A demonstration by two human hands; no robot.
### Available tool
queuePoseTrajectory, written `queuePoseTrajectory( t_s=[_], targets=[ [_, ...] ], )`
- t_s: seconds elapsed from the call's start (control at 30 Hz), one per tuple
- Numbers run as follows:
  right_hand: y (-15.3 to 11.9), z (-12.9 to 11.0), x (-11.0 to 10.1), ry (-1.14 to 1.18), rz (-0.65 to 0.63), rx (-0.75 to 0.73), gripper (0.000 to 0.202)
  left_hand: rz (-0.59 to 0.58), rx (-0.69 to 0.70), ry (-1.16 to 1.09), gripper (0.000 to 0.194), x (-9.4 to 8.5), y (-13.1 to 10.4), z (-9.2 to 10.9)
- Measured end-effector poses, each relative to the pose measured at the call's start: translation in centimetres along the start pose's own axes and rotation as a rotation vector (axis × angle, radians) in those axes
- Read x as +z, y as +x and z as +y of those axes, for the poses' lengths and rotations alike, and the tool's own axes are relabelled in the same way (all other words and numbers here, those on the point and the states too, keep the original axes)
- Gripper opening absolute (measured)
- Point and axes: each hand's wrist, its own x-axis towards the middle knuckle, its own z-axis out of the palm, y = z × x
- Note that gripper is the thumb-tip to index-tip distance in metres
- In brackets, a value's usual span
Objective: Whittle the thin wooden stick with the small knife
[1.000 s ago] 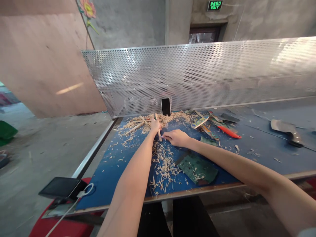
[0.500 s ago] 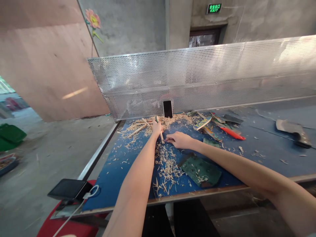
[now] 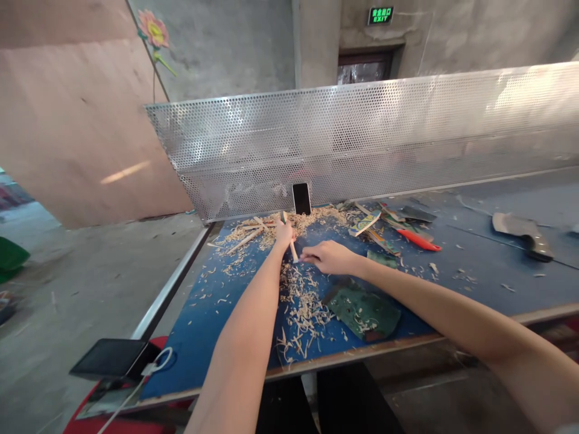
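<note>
**Holding a wooden stick (image 3: 294, 252) in 1 hand above scattered shavings (image 3: 305, 304)**

Reaching 2 bare arms forward over a blue worktop (image 3: 203, 337). Clasping the stick in the left grip (image 3: 284, 234), closed around its middle, with a greenish upper end poking out past the hand and a pale lower end slanting down to the right. Pinching a small tool (image 3: 300, 260) in the right grip (image 3: 332, 256), narrowed just beside that lower end. Cannot tell the tool's shape, mostly hidden by fingers, nor whether it touches the wood.

Looking down on curled shavings, trailing from below the stick to the near edge and piled thickly at the back. Showing loose pale sticks (image 3: 244, 242) among the pile, left of the left grip. Facing a perforated metal panel (image 3: 384, 120), with a phone (image 3: 301, 199) propped upright before it. Having a dark green sheet (image 3: 364, 310), dusted with shavings, lying under the right forearm. Farther right, showing a patterned flat piece (image 3: 364, 223), a red handle (image 3: 418, 240) and, well apart, a curved grey piece (image 3: 520, 232). At the near left corner, showing a dark-screened device (image 3: 108, 358) with a white cable (image 3: 151, 367).
</note>
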Motion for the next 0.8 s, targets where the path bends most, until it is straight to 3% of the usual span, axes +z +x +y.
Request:
queuePoseTrajectory(
  t_s=[0.23, 0.57, 0.8],
  targets=[
    [1.1, -0.2, 1.1, -0.117, -0.012, 0.087, 0.027, 0.017, -0.001, -0.012, 0.033, -0.1, -0.4, 0.3],
    [1.6, -1.1, 1.0, -0.100, -0.060, 0.196, 0.029, 0.008, 0.013, 0.026, 0.032, -0.1, -0.5, 0.4],
    [1.8, -0.9, 0.9, -0.017, -0.072, 0.193, 0.028, 0.017, 0.020, 0.053, 0.032, 0.0, -0.7, 0.6]
  ],
)
